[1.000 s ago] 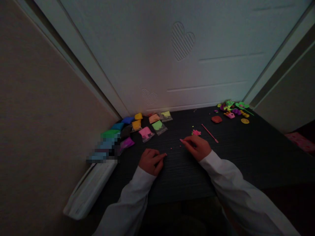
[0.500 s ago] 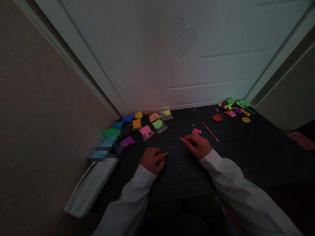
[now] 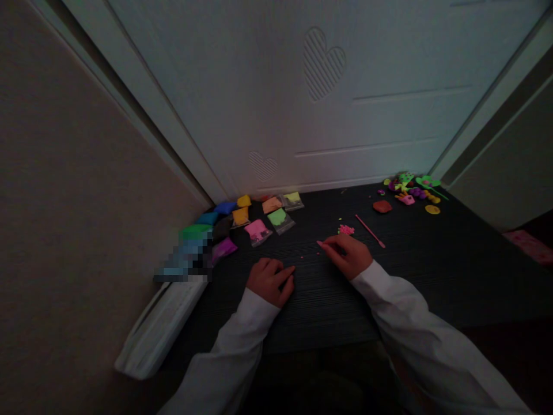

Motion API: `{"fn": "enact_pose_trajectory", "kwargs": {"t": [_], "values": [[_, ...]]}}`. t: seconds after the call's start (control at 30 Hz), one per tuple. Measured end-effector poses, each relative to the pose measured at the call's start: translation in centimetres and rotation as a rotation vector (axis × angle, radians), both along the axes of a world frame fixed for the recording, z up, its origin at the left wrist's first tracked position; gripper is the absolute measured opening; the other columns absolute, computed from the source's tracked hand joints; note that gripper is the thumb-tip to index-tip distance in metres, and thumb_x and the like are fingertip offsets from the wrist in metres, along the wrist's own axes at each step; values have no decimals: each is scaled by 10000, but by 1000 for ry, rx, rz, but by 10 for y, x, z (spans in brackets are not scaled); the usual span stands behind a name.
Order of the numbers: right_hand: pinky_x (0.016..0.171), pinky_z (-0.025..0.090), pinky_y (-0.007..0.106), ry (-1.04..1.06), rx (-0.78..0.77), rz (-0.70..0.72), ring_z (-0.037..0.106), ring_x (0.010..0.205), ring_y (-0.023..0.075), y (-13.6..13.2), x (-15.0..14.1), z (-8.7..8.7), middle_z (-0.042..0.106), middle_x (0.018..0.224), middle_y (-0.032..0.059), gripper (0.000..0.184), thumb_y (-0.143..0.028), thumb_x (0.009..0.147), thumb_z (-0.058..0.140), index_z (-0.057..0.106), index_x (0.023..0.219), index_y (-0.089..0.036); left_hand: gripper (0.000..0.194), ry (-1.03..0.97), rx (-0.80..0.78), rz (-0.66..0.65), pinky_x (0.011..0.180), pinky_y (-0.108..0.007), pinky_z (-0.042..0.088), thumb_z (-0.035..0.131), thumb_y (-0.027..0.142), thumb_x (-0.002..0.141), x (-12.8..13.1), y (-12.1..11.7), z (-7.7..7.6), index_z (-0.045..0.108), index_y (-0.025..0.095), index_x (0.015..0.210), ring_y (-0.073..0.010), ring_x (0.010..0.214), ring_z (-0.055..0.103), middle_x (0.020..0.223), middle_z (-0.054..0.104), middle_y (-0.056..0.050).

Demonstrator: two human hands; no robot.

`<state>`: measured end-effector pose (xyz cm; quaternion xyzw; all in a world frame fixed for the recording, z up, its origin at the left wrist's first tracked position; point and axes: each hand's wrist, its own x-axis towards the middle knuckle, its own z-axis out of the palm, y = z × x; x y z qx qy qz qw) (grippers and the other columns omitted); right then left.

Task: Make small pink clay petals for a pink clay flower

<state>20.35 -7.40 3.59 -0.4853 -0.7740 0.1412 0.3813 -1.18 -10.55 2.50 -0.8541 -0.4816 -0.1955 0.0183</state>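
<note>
The scene is dim. My left hand (image 3: 271, 280) rests on the dark striped mat (image 3: 401, 276), fingers curled with the forefinger pointing right; nothing shows in it. My right hand (image 3: 347, 253) lies a little farther back, fingers pinched on a small pink tool whose tip (image 3: 319, 244) pokes out to the left. A small pile of pink clay bits (image 3: 345, 230) lies just beyond the right hand. A pink stick tool (image 3: 370, 231) lies to its right. Tiny pink crumbs dot the mat between the hands.
Several bags of coloured clay (image 3: 258, 231) lie at the back left by a white door (image 3: 302, 86). Finished clay shapes (image 3: 410, 191) and a brown lump (image 3: 382, 206) sit at the back right. A white box (image 3: 158, 325) lies at the left by the wall.
Both hands have barely moved; the view has shifted slightly. The left forefinger has drawn in a little.
</note>
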Motion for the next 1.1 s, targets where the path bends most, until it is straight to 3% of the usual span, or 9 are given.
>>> {"fn": "enact_pose_trajectory", "kwargs": {"t": [0.67, 1.1], "values": [[579, 368, 232, 3, 0, 11, 461, 597, 101, 0, 0, -2, 522, 672, 9, 175, -308, 741, 420, 535, 803, -191, 278, 52, -14, -5, 695, -361, 343, 424, 312, 720, 2, -4, 2, 561, 221, 945, -189, 777, 401, 795, 530, -62], [593, 366, 231, -7, 4, 15, 458, 610, 99, 0, 1, -1, 526, 690, 13, 177, -304, 744, 420, 533, 805, -184, 346, -113, -145, -22, 750, -313, 356, 452, 319, 706, -9, -1, -2, 511, 192, 1023, -160, 824, 428, 876, 520, -59]]}}
